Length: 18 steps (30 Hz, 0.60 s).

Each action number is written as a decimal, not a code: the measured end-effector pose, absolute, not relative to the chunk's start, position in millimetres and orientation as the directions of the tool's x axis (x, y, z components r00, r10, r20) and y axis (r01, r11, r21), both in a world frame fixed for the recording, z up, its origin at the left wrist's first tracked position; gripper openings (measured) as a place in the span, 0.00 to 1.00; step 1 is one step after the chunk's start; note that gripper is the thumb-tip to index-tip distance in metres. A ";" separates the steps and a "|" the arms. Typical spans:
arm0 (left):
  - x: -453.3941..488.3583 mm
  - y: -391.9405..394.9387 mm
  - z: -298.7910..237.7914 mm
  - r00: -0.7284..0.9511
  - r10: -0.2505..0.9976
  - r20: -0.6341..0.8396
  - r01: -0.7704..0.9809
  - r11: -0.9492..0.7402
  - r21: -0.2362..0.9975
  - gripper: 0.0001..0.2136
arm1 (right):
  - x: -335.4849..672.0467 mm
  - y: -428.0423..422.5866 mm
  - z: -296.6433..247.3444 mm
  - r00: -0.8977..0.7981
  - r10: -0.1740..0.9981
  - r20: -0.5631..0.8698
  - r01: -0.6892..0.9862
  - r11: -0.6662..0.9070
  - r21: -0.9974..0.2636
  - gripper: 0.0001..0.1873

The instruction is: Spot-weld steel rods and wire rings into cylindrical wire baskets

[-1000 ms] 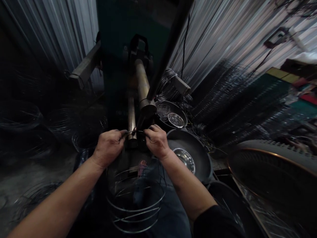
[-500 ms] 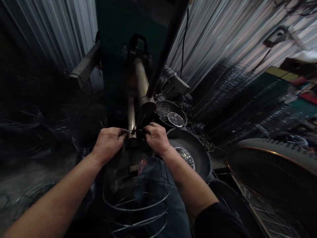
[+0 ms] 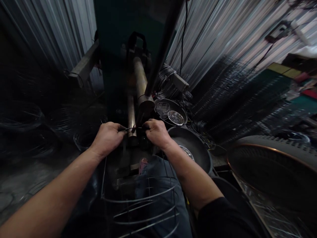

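My left hand and my right hand pinch opposite ends of a short stretch of thin wire, fingertips closed. That wire belongs, as far as I can tell, to a round wire frame hanging below my hands in front of my legs, with several curved rings and upright wires. The stretch between my fingers crosses the tip of a thin metal rod at the front of a machine that looks like a spot welder. Its thick upper arm and narrower lower arm point toward me. Whether the rod touches the wire is unclear.
Right of the machine, a grey basin holds a shiny metal piece, and a smaller basin holds wire discs. A large copper-rimmed round object stands at right. A dark bar slants overhead. Wire coils lie in shadow at left.
The wire frame below has shifted slightly right and swung up toward me. Both hands have moved up a little, still pinching the wire.
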<state>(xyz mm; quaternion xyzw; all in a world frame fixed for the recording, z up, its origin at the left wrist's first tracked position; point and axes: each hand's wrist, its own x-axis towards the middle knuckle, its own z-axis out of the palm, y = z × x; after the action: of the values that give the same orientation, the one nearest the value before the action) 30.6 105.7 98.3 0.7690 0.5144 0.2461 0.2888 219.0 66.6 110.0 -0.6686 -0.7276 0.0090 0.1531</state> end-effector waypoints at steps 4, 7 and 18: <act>30.6 106.0 97.3 0.357 0.930 0.083 0.646 -0.310 0.697 0.11 | 219.1 66.5 112.2 -0.063 0.978 0.196 0.971 0.106 -0.213 0.17; 31.0 105.8 98.6 0.349 0.934 0.073 0.659 -0.300 0.690 0.10 | 218.9 66.9 114.2 -0.063 0.982 0.179 0.970 0.102 -0.220 0.18; 32.1 104.3 103.3 0.358 0.931 0.073 0.682 -0.314 0.660 0.10 | 219.2 71.3 115.2 -0.076 0.982 0.175 0.980 0.106 -0.169 0.19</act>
<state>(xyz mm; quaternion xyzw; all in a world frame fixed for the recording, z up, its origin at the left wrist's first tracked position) 32.1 104.3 103.3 0.7776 0.5187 0.2282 0.2723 219.2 71.3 115.2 -0.6684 -0.7336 0.0037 0.1227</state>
